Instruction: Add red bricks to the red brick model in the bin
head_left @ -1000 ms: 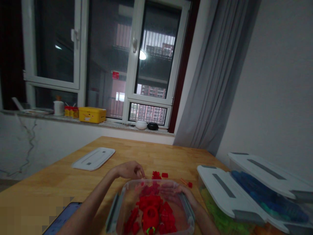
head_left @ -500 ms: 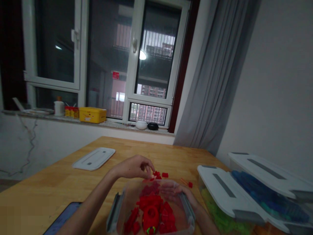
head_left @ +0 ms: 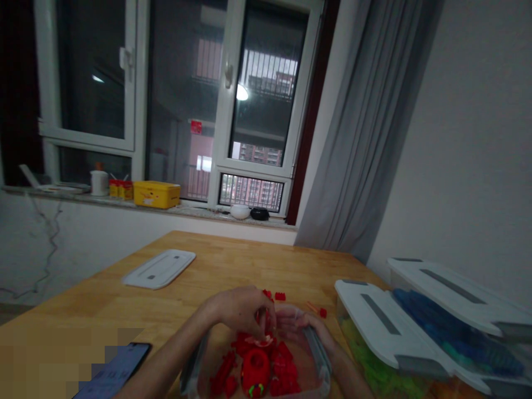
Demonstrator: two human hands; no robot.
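A clear plastic box [head_left: 320, 354] at the bottom centre holds several red toy pieces [head_left: 260, 368]. Above the box's far end, my left hand [head_left: 241, 310] has its fingers curled around red pieces. My right hand [head_left: 307, 327] grips the box's far right rim. A few red pieces [head_left: 279, 296] lie loose on the wooden table [head_left: 233, 266] just beyond the box.
A white lid [head_left: 160, 269] lies on the table at the left. A phone [head_left: 114, 371] rests at the lower left. Two lidded boxes [head_left: 415, 327] with green and blue pieces stand at the right. The windowsill holds a yellow box [head_left: 155, 194].
My left hand came back from the loose red pieces on the table and now sits over the box with pieces in its fingers. The right hand stayed on the rim.
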